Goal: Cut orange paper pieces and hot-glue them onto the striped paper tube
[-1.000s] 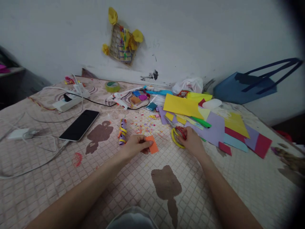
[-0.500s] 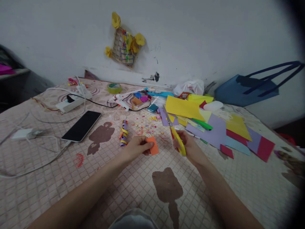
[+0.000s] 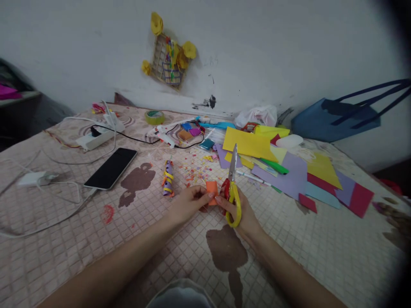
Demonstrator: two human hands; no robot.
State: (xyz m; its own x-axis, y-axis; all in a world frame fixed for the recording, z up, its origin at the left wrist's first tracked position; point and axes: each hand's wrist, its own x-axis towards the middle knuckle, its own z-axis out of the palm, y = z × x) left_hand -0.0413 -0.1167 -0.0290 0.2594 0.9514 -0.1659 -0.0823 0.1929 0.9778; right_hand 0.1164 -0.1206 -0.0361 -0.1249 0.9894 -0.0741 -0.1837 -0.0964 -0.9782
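Observation:
A small orange piece of paper (image 3: 211, 191) is pinched by my left hand (image 3: 193, 202), thumb on its face. My right hand (image 3: 243, 216) is closed round the handles of yellow-and-red scissors (image 3: 234, 188), whose blades point away from me and look closed. The right fingertips touch the orange paper's right edge. Just left of my hands lies a purple paper roll (image 3: 167, 179) with a yellow strip wound around it and orange bits on it. Tiny paper scraps (image 3: 198, 173) are scattered beyond my hands.
Coloured paper sheets (image 3: 292, 171) spread to the right, near a blue bag (image 3: 334, 119). On the left lie a phone (image 3: 111, 169), a charger (image 3: 32, 179) and a power strip (image 3: 99, 137). A white glue gun (image 3: 162, 136) and a roll of tape (image 3: 154, 117) sit at the back.
My right hand has moved left to the orange paper, and the scissors have swung more upright. The orange paper has turned, looks narrower and now sits between both hands.

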